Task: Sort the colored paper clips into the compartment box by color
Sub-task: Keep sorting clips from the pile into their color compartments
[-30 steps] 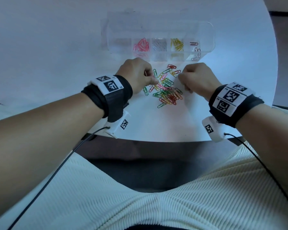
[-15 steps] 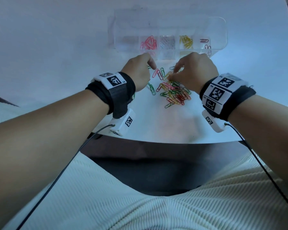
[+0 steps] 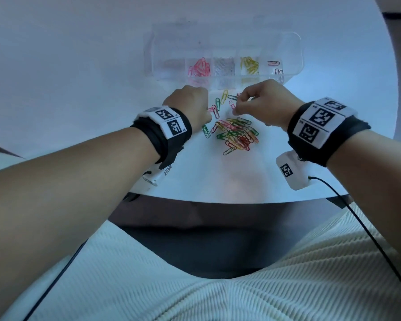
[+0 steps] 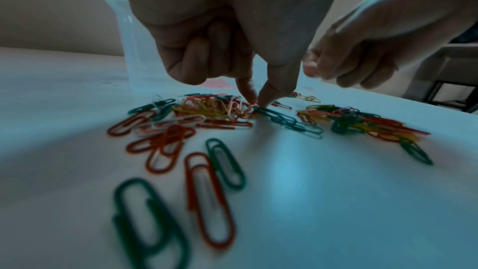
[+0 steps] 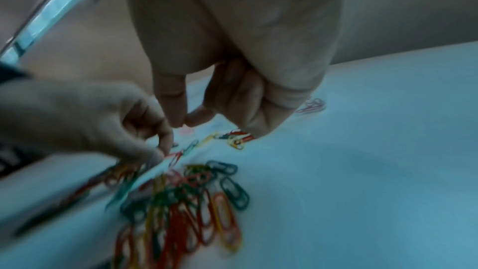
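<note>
A loose pile of coloured paper clips (image 3: pixel 239 135) lies on the white table, in front of the clear compartment box (image 3: pixel 292 54). Pink (image 3: pixel 199 68), white (image 3: pixel 223 67) and yellow clips (image 3: pixel 249 64) fill three middle compartments, and a few dark red ones (image 3: pixel 274 64) lie in the right one. My left hand (image 4: pixel 254 101) reaches down at the pile's far left, thumb and forefinger pinching a pink clip (image 3: pixel 211 109) on the table. My right hand (image 5: pixel 185 123) hovers over the far side, thumb and forefinger tips together on a pale pink clip (image 3: pixel 232 104).
The round table's near edge (image 3: pixel 218 201) curves just behind my wrists, with my lap below it. Single green and yellow clips (image 3: pixel 223 96) lie scattered between the pile and the box. A cable runs from each wrist camera.
Both hands went from the pile's near side to its far side, close to the box. The right hand has lifted off the table with its fingertips closed.
</note>
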`<action>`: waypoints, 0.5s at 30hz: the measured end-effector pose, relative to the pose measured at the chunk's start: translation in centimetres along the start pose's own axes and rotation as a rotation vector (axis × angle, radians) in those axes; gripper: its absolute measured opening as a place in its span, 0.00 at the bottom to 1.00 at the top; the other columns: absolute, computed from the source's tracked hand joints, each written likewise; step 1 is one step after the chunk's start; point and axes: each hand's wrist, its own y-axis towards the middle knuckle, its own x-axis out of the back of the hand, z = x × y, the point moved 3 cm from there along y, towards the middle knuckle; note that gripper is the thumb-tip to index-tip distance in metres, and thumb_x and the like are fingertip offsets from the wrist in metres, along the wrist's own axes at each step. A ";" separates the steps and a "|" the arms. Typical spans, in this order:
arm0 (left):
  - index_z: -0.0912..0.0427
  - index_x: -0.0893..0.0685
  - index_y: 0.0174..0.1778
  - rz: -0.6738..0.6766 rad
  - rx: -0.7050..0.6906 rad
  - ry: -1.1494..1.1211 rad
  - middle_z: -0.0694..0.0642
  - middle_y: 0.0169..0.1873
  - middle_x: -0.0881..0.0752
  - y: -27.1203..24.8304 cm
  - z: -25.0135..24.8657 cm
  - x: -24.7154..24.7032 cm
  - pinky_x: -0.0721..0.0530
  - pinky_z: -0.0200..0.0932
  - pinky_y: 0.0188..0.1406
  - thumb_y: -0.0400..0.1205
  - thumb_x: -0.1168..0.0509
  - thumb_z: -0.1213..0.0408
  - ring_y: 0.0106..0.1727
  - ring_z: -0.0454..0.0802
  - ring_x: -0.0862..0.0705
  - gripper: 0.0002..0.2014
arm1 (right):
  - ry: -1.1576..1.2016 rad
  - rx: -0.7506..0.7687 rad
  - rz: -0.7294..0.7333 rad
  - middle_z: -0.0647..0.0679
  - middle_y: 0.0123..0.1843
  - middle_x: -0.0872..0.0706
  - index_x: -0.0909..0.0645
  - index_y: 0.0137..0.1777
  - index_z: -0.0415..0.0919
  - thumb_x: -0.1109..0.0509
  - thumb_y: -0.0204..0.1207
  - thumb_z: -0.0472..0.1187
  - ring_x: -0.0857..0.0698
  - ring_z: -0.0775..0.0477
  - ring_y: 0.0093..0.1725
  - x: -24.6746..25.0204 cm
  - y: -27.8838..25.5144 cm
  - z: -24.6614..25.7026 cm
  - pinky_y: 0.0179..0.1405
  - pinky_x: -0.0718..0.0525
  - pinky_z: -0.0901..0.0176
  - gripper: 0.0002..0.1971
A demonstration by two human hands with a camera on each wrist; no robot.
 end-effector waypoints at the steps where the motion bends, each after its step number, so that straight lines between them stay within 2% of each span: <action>1: 0.59 0.16 0.49 0.017 -0.004 0.023 0.59 0.45 0.14 -0.1 -0.2 -0.1 0.15 0.50 0.46 0.76 0.34 0.58 0.44 0.62 0.16 0.10 | 0.066 -0.010 0.016 0.55 0.24 0.24 0.15 0.38 0.42 0.27 0.72 0.45 0.31 0.56 0.19 0.3 -0.2 0.1 0.22 0.30 0.66 0.07; 3: 0.60 0.17 0.43 0.037 -0.011 0.062 0.58 0.39 0.16 -0.1 -0.4 0.0 0.18 0.46 0.37 0.75 0.33 0.57 0.38 0.60 0.17 0.09 | 0.223 -0.029 0.038 0.52 0.22 0.31 0.19 0.33 0.41 0.31 0.73 0.41 0.36 0.51 0.19 0.7 -0.7 0.4 0.20 0.35 0.65 0.08; 5: 0.59 0.22 0.36 0.060 -0.009 0.094 0.56 0.32 0.21 -0.2 -0.5 0.1 0.26 0.42 0.30 0.75 0.32 0.54 0.31 0.55 0.22 0.12 | 0.426 -0.055 0.062 0.53 0.20 0.38 0.31 0.25 0.45 0.35 0.73 0.36 0.42 0.50 0.20 0.7 -0.9 0.8 0.22 0.42 0.64 0.15; 6: 0.58 0.23 0.36 0.077 -0.012 0.119 0.55 0.31 0.22 -0.3 -0.6 0.2 0.29 0.42 0.29 0.76 0.32 0.52 0.30 0.54 0.24 0.13 | 0.517 -0.068 0.073 0.53 0.20 0.40 0.37 0.24 0.47 0.37 0.73 0.35 0.44 0.50 0.21 0.6 -1.0 1.0 0.22 0.45 0.63 0.18; 8: 0.58 0.23 0.40 0.104 -0.030 0.198 0.54 0.31 0.24 -0.6 -0.8 0.1 0.29 0.43 0.33 0.78 0.35 0.48 0.33 0.55 0.23 0.15 | 0.620 -0.090 0.077 0.54 0.20 0.41 0.42 0.25 0.48 0.38 0.73 0.34 0.46 0.50 0.21 0.4 -1.1 1.4 0.22 0.46 0.63 0.19; 10: 0.57 0.25 0.42 0.100 -0.057 0.289 0.53 0.30 0.28 -1.1 -1.1 0.0 0.30 0.45 0.37 0.80 0.39 0.49 0.38 0.56 0.24 0.13 | 0.661 -0.107 0.065 0.53 0.19 0.40 0.42 0.23 0.48 0.37 0.73 0.34 0.46 0.50 0.21 0.1 -1.2 1.6 0.21 0.46 0.63 0.21; 12: 0.55 0.26 0.41 0.081 -0.096 0.317 0.53 0.31 0.30 -1.5 -1.1 0.0 0.31 0.45 0.39 0.82 0.43 0.51 0.40 0.56 0.26 0.12 | 0.687 -0.112 0.054 0.49 0.21 0.35 0.39 0.23 0.46 0.37 0.71 0.32 0.44 0.49 0.21 -0.2 -1.3 1.9 0.21 0.45 0.63 0.19; 15: 0.57 0.27 0.35 0.023 -0.106 0.211 0.54 0.30 0.28 -2.2 -0.6 0.7 0.32 0.44 0.36 0.82 0.48 0.50 0.37 0.57 0.26 0.16 | 0.744 -0.101 0.015 0.42 0.25 0.26 0.33 0.26 0.40 0.39 0.69 0.29 0.35 0.47 0.20 -0.3 -1.4 2.7 0.19 0.39 0.65 0.13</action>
